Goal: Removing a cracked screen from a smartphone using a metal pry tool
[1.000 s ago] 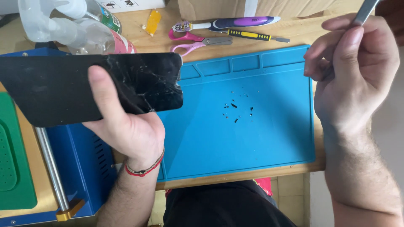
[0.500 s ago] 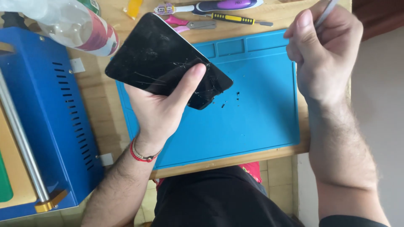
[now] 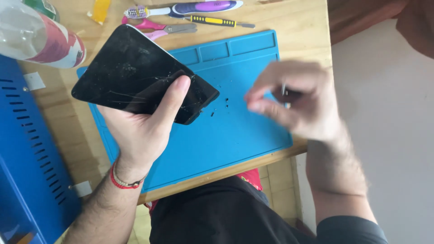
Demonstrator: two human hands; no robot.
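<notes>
Cracked black phone (image 3: 140,77), screen up, sits in the left hand (image 3: 140,131) above the near-left part of a blue work mat (image 3: 235,131). Its long axis runs on a slant, from the upper-left end near the clear bottle (image 3: 36,38) down to the lower-right corner, which points toward the middle of the mat. The left fingers are closed on it: the thumb lies across the glass near that lower-right end, where the cracks spread, while the other fingers are hidden beneath the body.

Off that lower-right corner, a little apart from it and over the right part of the mat, is the right hand (image 3: 298,101). It is motion-blurred; its fingers look pinched together on something thin and metallic (image 3: 283,89), though what that is cannot be made out. So the phone lies to the left of the right hand, its nearest corner aimed at it, with a few dark specks (image 3: 219,106) on the mat between the two.

Farther out, along the far edge of the wooden surface (image 3: 298,27), lie pink scissors (image 3: 158,28), a yellow-and-black screwdriver (image 3: 217,21) and a purple-and-white tool (image 3: 203,7). A blue metal casing (image 3: 27,158) with vent slots stands at the left.
</notes>
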